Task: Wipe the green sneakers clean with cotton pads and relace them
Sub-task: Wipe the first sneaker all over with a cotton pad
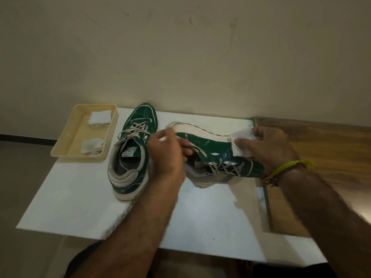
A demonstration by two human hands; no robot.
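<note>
No text can be read anywhere. The upright green sneaker with cream laces, left of centre in the frame, carries a round emblem on its white tongue label, its lettering too small to make out.

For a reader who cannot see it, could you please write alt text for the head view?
A person's left hand steadies a green sneaker tipped on its side while the right hand presses a white cotton pad to it. A second sneaker stands upright beside a cream tray of pads on the white table.
</note>
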